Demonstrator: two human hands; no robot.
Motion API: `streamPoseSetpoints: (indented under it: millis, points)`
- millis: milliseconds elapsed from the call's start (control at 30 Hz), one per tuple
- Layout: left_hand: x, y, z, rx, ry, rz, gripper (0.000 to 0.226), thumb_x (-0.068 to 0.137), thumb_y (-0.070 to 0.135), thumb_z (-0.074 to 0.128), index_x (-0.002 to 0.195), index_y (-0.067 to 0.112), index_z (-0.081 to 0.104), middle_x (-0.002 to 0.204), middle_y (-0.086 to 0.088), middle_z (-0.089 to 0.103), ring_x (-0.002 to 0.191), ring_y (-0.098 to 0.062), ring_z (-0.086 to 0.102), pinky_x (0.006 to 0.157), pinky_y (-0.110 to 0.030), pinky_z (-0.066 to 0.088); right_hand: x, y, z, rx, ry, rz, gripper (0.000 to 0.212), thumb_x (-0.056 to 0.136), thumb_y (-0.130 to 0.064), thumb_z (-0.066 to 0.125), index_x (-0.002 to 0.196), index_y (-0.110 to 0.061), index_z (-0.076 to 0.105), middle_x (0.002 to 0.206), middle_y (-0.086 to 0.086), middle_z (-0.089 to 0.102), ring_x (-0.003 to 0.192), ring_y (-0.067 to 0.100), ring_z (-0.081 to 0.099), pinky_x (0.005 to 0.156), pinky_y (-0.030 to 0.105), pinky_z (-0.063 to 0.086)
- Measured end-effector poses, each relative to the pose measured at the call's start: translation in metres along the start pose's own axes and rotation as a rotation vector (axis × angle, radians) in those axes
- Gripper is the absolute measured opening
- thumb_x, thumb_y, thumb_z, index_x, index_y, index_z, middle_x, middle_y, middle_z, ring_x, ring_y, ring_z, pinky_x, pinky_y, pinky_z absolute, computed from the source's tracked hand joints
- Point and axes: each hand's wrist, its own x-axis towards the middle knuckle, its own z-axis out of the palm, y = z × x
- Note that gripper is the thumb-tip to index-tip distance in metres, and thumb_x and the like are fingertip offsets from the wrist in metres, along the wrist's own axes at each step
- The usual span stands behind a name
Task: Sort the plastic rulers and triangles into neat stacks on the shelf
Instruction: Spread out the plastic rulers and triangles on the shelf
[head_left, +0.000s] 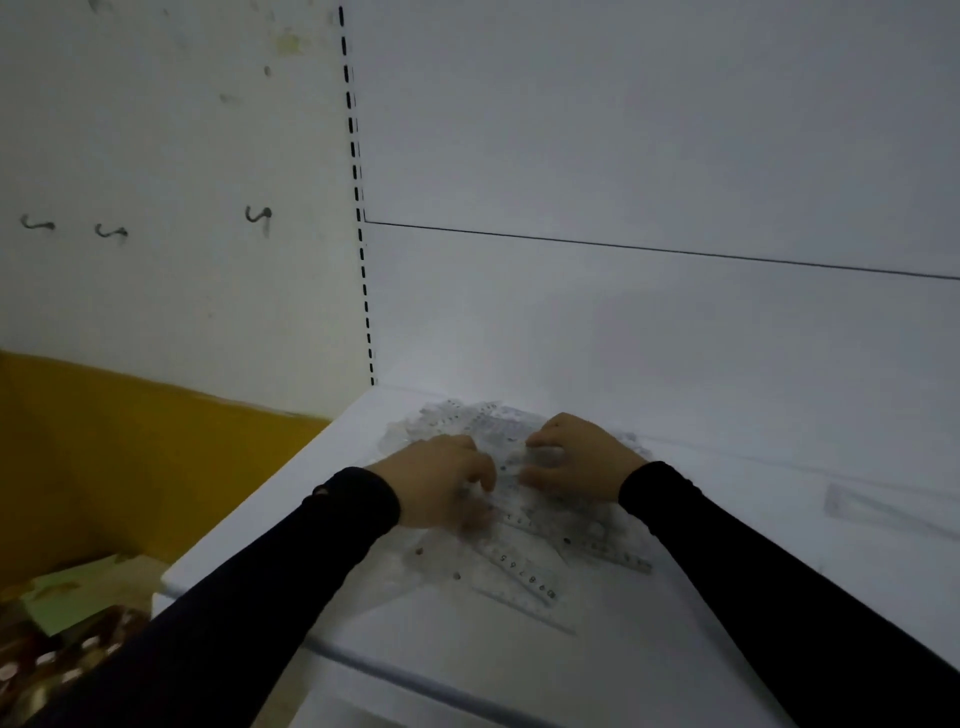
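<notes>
Both hands worked a loose heap of clear plastic rulers and triangles (498, 457) at the centre of the frame, on a white shelf (727, 571) against a pale back panel. The left hand (441, 480) lay with fingers curled down onto the heap's left side; the right hand (576, 457) had its fingers bent over the pieces at the top right, though whether either hand actually pinched a piece could not be told. The sorting appeared barely begun: the pieces overlapped at odd angles and no neat stack was visible. One numbered ruler (524, 569) ran with its long axis from the hands toward the lower right of the frame; another ruler (597, 545) beside it ran much the same way. A lone clear piece (852, 501), possibly a triangle, lay well apart at the right edge
</notes>
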Motion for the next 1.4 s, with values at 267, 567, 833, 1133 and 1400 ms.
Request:
streamPoseSetpoints:
  millis: [267,567,833,1133,1400]
  points:
    - [0.002,-0.013,-0.011,-0.044,-0.054,0.063,0.033,0.089,0.036,0.06,0.117,0.021,0.05,0.118,-0.002,0.052,0.096,-0.019,0.05,0.086,-0.03,0.044,-0.017,-0.018,0.0,0.224,0.327,0.132,0.059,0.085,-0.048,0.061,0.134,-0.019,0.047,0.12,-0.002,0.055,0.106,0.012,0.051,0.096,0.025,0.04]
    - [-0.006,-0.036,-0.015,0.105,-0.004,0.07,0.045,0.098,0.037,0.039,0.142,0.029,0.033,0.135,-0.008,0.043,0.123,-0.029,0.041,0.102,-0.038,0.033,-0.048,-0.02,-0.002,0.206,0.615,0.204,0.057,0.085,-0.045,0.063,0.133,-0.017,0.049,0.119,-0.001,0.053,0.098,0.009,0.055,0.091,0.024,0.046]
    - [-0.03,-0.072,-0.006,-0.058,0.149,0.048,0.048,0.088,0.055,0.053,0.129,0.031,0.053,0.11,0.001,0.055,0.099,-0.017,0.05,0.084,-0.025,0.037,-0.074,-0.033,0.006,0.165,0.68,0.281,0.057,0.086,-0.044,0.061,0.134,-0.017,0.048,0.12,-0.003,0.05,0.098,0.008,0.055,0.091,0.025,0.047]
    - [-0.048,-0.105,-0.011,-0.213,0.403,-0.019,0.041,0.09,0.046,0.054,0.127,0.026,0.054,0.098,0.007,0.056,0.083,-0.013,0.051,0.077,-0.024,0.037,-0.114,-0.034,0.013,0.109,0.718,0.372,0.057,0.086,-0.04,0.062,0.136,-0.015,0.046,0.116,0.0,0.052,0.092,0.005,0.048,0.089,0.024,0.045]
    - [-0.028,0.0,-0.007,-0.374,0.43,0.156,0.036,0.092,0.04,0.054,0.125,0.026,0.054,0.1,0.008,0.056,0.088,-0.009,0.053,0.079,-0.021,0.036,-0.183,0.002,-0.002,0.062,0.805,0.437,0.055,0.086,-0.036,0.064,0.134,-0.014,0.048,0.123,0.003,0.045,0.109,0.015,0.05,0.087,0.016,0.034]
